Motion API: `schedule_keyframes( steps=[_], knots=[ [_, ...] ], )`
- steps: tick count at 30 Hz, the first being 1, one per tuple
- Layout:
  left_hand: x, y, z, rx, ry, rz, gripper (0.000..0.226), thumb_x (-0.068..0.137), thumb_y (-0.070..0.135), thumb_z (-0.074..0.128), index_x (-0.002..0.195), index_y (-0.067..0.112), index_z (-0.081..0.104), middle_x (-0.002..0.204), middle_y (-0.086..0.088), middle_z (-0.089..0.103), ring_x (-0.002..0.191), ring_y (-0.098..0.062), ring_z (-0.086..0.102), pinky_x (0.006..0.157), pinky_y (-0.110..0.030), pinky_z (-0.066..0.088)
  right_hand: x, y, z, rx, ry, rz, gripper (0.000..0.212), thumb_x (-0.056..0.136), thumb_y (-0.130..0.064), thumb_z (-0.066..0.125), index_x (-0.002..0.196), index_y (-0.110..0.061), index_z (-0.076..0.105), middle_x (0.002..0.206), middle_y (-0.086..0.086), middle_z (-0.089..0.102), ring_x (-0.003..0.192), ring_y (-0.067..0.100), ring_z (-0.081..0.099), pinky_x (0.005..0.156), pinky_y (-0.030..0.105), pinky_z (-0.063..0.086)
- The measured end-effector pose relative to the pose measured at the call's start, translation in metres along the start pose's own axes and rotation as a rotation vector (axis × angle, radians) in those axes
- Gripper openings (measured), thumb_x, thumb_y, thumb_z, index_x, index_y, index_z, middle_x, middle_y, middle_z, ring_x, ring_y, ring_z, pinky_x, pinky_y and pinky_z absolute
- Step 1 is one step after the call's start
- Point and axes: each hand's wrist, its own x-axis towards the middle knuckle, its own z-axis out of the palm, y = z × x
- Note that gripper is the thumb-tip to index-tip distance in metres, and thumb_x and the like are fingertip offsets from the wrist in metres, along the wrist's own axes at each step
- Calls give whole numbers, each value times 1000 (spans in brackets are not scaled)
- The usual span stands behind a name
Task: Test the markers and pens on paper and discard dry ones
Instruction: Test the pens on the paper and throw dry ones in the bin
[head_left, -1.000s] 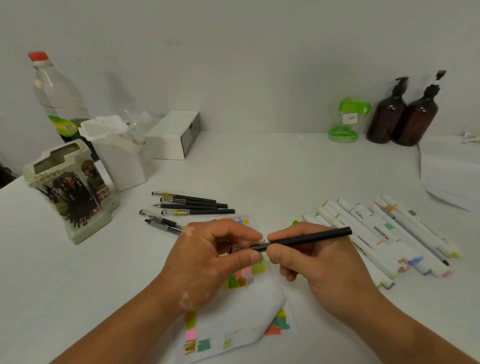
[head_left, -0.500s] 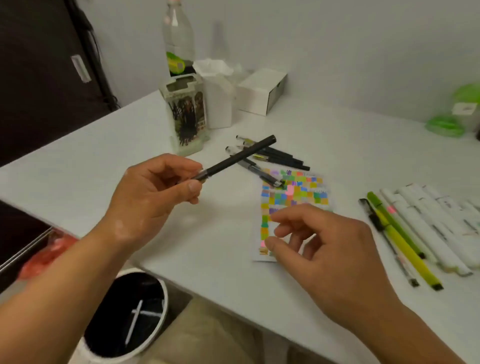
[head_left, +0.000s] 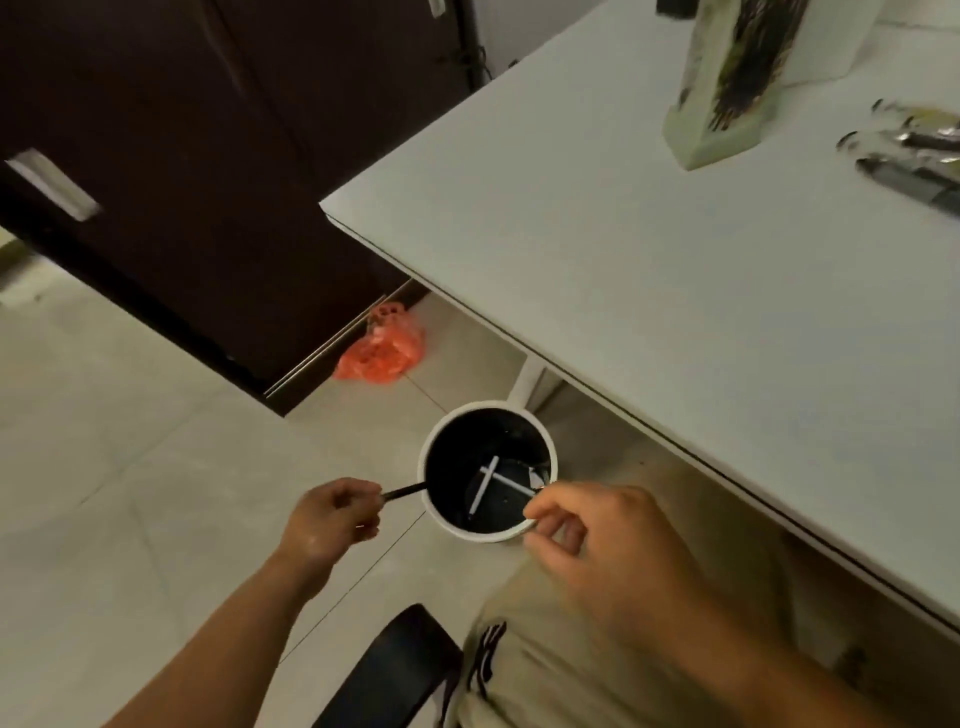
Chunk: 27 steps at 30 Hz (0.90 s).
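Note:
My left hand (head_left: 330, 514) pinches a thin black pen (head_left: 404, 491) by one end, its far end reaching over the left rim of a white waste bin (head_left: 448, 522) on the floor. Two white markers (head_left: 488, 483) lie crossed on the bin's black liner. My right hand (head_left: 597, 540) hovers by the bin's right rim with curled fingers; I cannot tell whether it holds anything. Several black pens (head_left: 904, 156) lie at the right edge of the table (head_left: 649, 249).
A decorated pen holder (head_left: 722, 83) stands on the table near its far edge. An orange plastic bag (head_left: 382, 345) lies on the tiled floor by a dark cabinet (head_left: 182, 156). A black chair seat (head_left: 387, 670) is below, next to my beige-clad leg.
My view swung from the tabletop down to the floor bin. My left hand carried the black pen off the table to the bin's rim; my right hand followed over the bin.

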Motion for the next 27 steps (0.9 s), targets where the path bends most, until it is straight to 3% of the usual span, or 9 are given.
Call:
schedule_keyframes(
  steps=[4, 9, 17, 22, 27],
  knots=[
    [44, -37, 35, 69, -6, -176, 5, 85, -4, 68, 86, -1, 72, 83, -19, 67, 63, -23, 61, 65, -33, 57, 11, 27, 15, -4, 10, 105, 25, 74, -53, 59, 94, -41, 68, 79, -28, 67, 72, -8, 65, 55, 5, 47],
    [83, -49, 68, 194, -50, -226, 6, 81, 2, 78, 81, 5, 73, 85, -22, 74, 60, -23, 63, 63, -33, 56, 10, 50, 25, -27, 9, 190, 21, 75, -51, 56, 94, -44, 63, 86, -34, 64, 70, -5, 65, 58, 23, 57],
    [90, -55, 91, 176, -196, -334, 20, 83, 3, 76, 100, 6, 65, 86, -19, 68, 63, -27, 61, 59, -32, 50, 14, 57, 25, -29, 5, 209, 20, 78, -49, 58, 98, -45, 60, 90, -33, 64, 73, -5, 65, 57, 26, 59],
    [72, -43, 81, 225, -208, -243, 15, 85, 12, 76, 100, 11, 71, 96, -17, 74, 73, -24, 69, 68, -34, 56, 16, 50, 22, -25, -24, 215, 22, 78, -50, 57, 97, -41, 64, 90, -33, 63, 73, -2, 65, 60, 28, 59],
    [26, -4, 53, 267, -182, 57, 11, 92, 20, 69, 103, 21, 72, 90, -4, 76, 83, -22, 73, 79, -39, 61, -4, 23, 10, -7, -47, 143, 23, 77, -50, 57, 98, -42, 63, 92, -31, 63, 72, -1, 65, 59, 18, 55]
  ],
)
